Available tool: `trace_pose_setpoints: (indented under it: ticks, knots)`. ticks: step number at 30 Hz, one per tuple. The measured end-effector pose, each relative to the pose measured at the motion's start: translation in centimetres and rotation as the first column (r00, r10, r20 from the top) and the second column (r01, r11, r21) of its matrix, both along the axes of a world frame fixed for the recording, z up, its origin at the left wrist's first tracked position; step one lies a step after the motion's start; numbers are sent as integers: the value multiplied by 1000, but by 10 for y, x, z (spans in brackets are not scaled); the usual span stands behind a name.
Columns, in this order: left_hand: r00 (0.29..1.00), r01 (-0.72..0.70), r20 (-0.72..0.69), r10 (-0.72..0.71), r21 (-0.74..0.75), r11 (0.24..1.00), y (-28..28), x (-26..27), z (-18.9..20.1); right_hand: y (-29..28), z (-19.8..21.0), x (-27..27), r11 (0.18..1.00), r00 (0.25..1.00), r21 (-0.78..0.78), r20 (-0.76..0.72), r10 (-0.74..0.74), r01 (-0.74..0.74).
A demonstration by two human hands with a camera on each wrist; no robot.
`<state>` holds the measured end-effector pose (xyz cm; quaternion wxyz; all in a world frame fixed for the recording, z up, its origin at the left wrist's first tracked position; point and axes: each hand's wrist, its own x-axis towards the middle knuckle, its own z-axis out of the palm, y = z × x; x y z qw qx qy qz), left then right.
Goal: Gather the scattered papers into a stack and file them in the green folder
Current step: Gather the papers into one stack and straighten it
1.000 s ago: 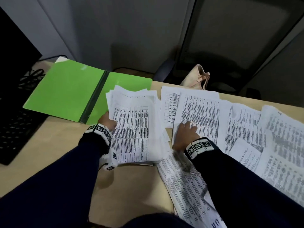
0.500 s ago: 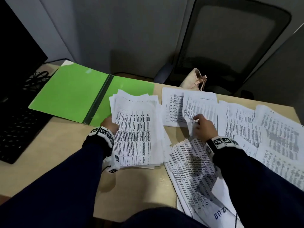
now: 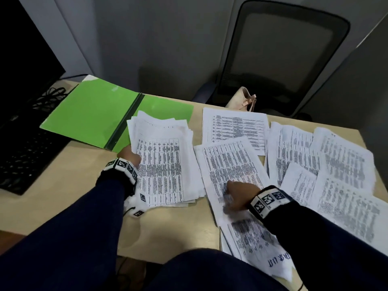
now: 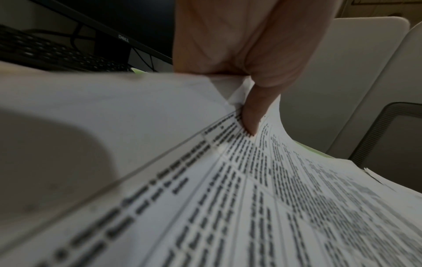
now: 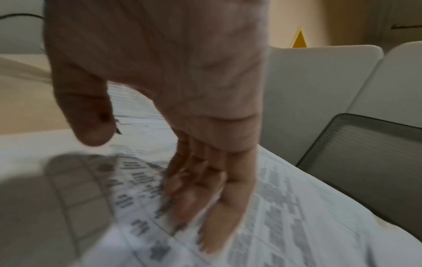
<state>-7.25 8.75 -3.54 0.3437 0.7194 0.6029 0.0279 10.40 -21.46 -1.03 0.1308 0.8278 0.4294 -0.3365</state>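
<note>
The left hand grips the gathered stack at its left edge; in the left wrist view the thumb presses down on the top printed page while the fingers go under, out of sight. The right hand lies with straight fingers flat on a loose sheet, pressing rather than gripping it; the thumb hangs free above the paper.

That loose sheet lies just to the right of the stack, their near edges almost touching, so the right hand is the nearer one to it and the stack waits directly to that hand's left. The sheet's long axis runs away from the person and leans a little to the left at its far end, while the stack's long axis runs nearly straight away. By my judgement the coming move is a short slide or lift leftward, with a slight turn to square the sheet on the stack.

Beyond the right hand more scattered papers fan out to its right and toward the person's body, overlapping at mixed angles. The green folder lies open on the tabletop beyond the left hand, its spine running away and to the right; the stack's far left corner overlaps its right leaf.
</note>
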Motion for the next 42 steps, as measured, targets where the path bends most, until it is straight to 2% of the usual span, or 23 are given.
trace_pose_setpoints:
  ticks: [2,5,11,16,20,23,26,29,32,34,38,40,42]
  knots:
    - [1000,-3,-7,3,-8,1000,-3,-6,0,4,-3,-16,999,992,44,123,19,-25]
    - [1000,-14,-10,13,-28,1000,-7,-13,-3,13,-7,-44,985,974,158,204,-99,67]
    - [1000,-30,0,30,-23,999,-16,-21,-5,23,-17,-82,960,930,33,241,-279,279]
    - [1000,-15,-12,15,-38,999,-18,-26,-5,29,-15,-77,980,904,3,388,-182,197]
    - [1000,-14,-16,13,-69,998,-19,-28,-5,24,-27,-63,986,913,-29,382,-142,165]
    - [1000,-23,2,23,-73,997,-18,-29,-3,15,-22,-47,955,921,121,257,-293,271]
    - [1000,7,16,-6,-113,994,-16,-30,-2,9,-7,-24,910,913,244,153,-377,335]
    - [998,41,61,-29,-197,980,-16,-30,-1,6,13,3,799,849,342,2,-528,495]
    - [994,77,92,-52,-289,954,-22,-31,-2,7,34,26,637,753,437,-165,-637,635]
    - [992,99,102,-68,-337,936,-27,-28,-7,14,46,33,554,716,488,-249,-652,674]
    - [984,155,146,-104,-407,900,-44,-18,-12,36,67,28,449,695,550,-404,-595,704]
    - [980,177,163,-118,-424,888,-50,-12,-13,49,69,17,450,699,543,-459,-548,709]
    - [978,187,166,-126,-436,880,-53,-9,-12,61,61,2,494,686,477,-539,-489,727]
